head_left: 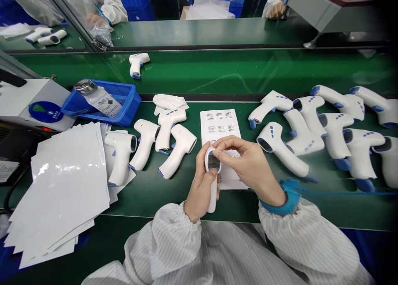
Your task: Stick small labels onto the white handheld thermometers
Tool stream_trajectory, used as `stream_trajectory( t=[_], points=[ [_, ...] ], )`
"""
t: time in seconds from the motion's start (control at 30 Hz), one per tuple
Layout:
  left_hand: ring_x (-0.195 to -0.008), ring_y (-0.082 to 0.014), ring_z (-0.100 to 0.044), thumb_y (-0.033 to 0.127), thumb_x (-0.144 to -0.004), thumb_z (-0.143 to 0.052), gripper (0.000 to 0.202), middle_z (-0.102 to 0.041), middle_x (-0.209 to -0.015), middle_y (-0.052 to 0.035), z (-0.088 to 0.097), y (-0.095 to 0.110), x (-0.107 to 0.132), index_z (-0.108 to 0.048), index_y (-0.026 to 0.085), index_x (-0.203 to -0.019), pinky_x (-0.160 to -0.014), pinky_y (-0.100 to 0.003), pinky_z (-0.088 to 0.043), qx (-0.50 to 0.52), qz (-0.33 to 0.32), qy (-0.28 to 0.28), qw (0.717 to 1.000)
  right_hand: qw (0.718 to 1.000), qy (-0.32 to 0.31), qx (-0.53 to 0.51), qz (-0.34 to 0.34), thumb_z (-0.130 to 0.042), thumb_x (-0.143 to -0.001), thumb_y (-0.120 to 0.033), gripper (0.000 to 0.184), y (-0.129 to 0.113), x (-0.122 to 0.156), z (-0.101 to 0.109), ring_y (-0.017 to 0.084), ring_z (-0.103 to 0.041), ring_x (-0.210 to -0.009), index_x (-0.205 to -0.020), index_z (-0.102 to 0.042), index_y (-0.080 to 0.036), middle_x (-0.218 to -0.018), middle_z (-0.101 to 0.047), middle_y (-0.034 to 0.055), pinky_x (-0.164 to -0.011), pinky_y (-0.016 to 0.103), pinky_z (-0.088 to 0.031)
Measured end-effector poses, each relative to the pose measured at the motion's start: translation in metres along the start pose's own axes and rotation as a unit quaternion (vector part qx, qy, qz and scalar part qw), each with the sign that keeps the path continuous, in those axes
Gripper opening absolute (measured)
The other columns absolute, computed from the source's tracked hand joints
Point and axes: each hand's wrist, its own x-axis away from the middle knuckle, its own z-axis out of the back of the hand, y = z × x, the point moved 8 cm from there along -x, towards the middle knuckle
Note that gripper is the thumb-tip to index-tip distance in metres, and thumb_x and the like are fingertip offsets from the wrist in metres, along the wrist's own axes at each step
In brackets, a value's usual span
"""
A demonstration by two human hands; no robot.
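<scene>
A white infrared thermometer (212, 198) stands with its small dark display toward me, gripped by my left hand (199, 187). The left thumb lies just under the display, and the fingers wrap the body. My right hand (248, 160) is closed at the top of the same thermometer, thumb and fingertips pressed together on the display's upper edge. Whether a thin piece is pinched there is too small to tell. Beneath both hands lies a white label sheet (220, 119) with rows of small printed blocks, partly covered by them. A blue wrist strap (287, 198) circles my right wrist.
Several thermometers (178, 150) lie left of the sheet, and several more (336, 131) crowd the right. Glossy white sheets (71, 169) overhang the front edge. A blue bin (132, 104) holds a metal-lidded bottle. One thermometer (137, 65) rests on the green belt (202, 71). Co-workers sit beyond.
</scene>
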Motion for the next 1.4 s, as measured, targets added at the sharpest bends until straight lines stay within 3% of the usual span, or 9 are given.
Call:
stream_trajectory(
  t=[0.4, 0.6, 0.7, 0.8, 0.97, 1.07, 1.17, 1.33, 1.4],
  points=[
    [-0.046, -0.0112, -0.045, 0.037, -0.096, -0.044, 0.062, -0.049, -0.069, 0.0030, -0.001, 0.002, 0.000, -0.019, 0.041, -0.153, -0.045, -0.026, -0.041, -0.003, -0.013, -0.012, 1.000, 0.980, -0.030, 0.136, 0.139, -0.065, -0.088, -0.023, 0.005, -0.007, 0.004, -0.006, 0.019, -0.064, -0.094, -0.092, -0.062, -0.024, -0.097, -0.068, 0.0022, -0.085, 0.034, -0.052],
    [-0.072, -0.0161, -0.061, 0.033, -0.094, -0.047, 0.059, -0.061, -0.114, -0.0048, 0.001, 0.007, 0.003, -0.026, 0.039, -0.149, -0.060, -0.029, -0.053, 0.020, -0.044, 0.013, 0.999, 0.995, 0.065, 0.074, 0.030, -0.058, -0.093, -0.037, 0.013, 0.007, 0.009, 0.020, 0.020, -0.066, -0.089, -0.093, -0.058, -0.024, -0.094, -0.068, 0.0029, -0.076, 0.033, -0.054],
    [-0.127, -0.0269, -0.053, 0.030, -0.093, -0.048, 0.060, -0.045, -0.149, -0.0019, 0.002, 0.027, 0.006, -0.028, 0.037, -0.149, -0.101, -0.038, -0.049, 0.037, -0.114, 0.043, 0.992, 0.991, -0.087, 0.076, -0.065, -0.067, -0.086, -0.041, 0.023, 0.016, 0.034, -0.003, 0.022, -0.067, -0.091, -0.098, -0.056, -0.024, -0.099, -0.069, 0.0046, -0.074, 0.033, -0.056],
    [-0.141, -0.0288, -0.041, 0.035, -0.097, -0.042, 0.063, -0.041, -0.155, -0.0001, -0.004, 0.041, 0.005, -0.016, 0.042, -0.153, -0.109, -0.044, -0.043, 0.084, -0.113, 0.013, 0.990, 0.963, -0.238, 0.096, -0.080, -0.068, -0.084, -0.035, 0.028, 0.016, 0.052, -0.030, 0.024, -0.067, -0.095, -0.107, -0.056, -0.025, -0.106, -0.069, 0.0053, -0.077, 0.035, -0.057],
    [-0.151, -0.0284, -0.020, 0.041, -0.095, -0.050, 0.073, -0.032, -0.159, -0.0053, -0.004, 0.047, 0.003, -0.009, 0.039, -0.155, -0.119, -0.052, -0.024, -0.003, -0.059, 0.012, 0.998, 0.964, -0.066, 0.252, -0.055, -0.056, -0.091, -0.042, 0.034, 0.014, -0.049, -0.003, 0.025, -0.066, -0.077, -0.114, -0.053, -0.016, -0.094, -0.070, 0.0096, -0.069, 0.038, -0.054],
    [-0.151, -0.0299, -0.021, 0.038, -0.093, -0.054, 0.061, -0.039, -0.154, -0.0076, -0.002, 0.044, 0.007, -0.031, 0.035, -0.149, -0.121, -0.054, -0.015, -0.082, -0.047, 0.004, 0.996, 0.958, 0.009, 0.285, -0.029, -0.057, -0.090, -0.045, 0.046, 0.002, -0.130, 0.018, 0.028, -0.066, -0.093, -0.123, -0.050, -0.013, -0.111, -0.067, 0.0160, -0.078, 0.039, -0.053],
    [-0.145, -0.0329, -0.031, 0.037, -0.092, -0.054, 0.047, -0.047, -0.147, -0.0090, 0.008, 0.044, 0.011, -0.046, 0.032, -0.139, -0.117, -0.053, -0.024, -0.101, -0.053, 0.023, 0.993, 0.948, 0.028, 0.317, -0.019, -0.064, -0.085, -0.045, 0.051, -0.006, -0.157, 0.040, 0.032, -0.064, -0.103, -0.121, -0.054, -0.010, -0.121, -0.062, 0.0219, -0.085, 0.041, -0.052],
    [-0.136, -0.0297, -0.041, 0.040, -0.093, -0.053, 0.033, -0.052, -0.135, -0.0061, 0.020, 0.041, 0.009, -0.056, 0.032, -0.125, -0.111, -0.045, -0.034, -0.091, -0.035, 0.034, 0.995, 0.922, 0.042, 0.385, 0.008, -0.055, -0.089, -0.043, 0.040, 0.008, -0.066, 0.093, 0.032, -0.062, -0.108, -0.119, -0.059, -0.017, -0.125, -0.062, 0.0150, -0.089, 0.044, -0.049],
    [-0.131, -0.0271, -0.045, 0.039, -0.093, -0.053, 0.031, -0.053, -0.129, -0.0052, 0.018, 0.038, 0.006, -0.057, 0.032, -0.123, -0.108, -0.042, -0.036, -0.085, -0.031, 0.028, 0.995, 0.871, 0.071, 0.486, 0.010, -0.051, -0.090, -0.041, 0.036, 0.019, -0.014, 0.122, 0.035, -0.062, -0.105, -0.116, -0.061, -0.017, -0.120, -0.064, 0.0154, -0.085, 0.047, -0.050]
  ],
)
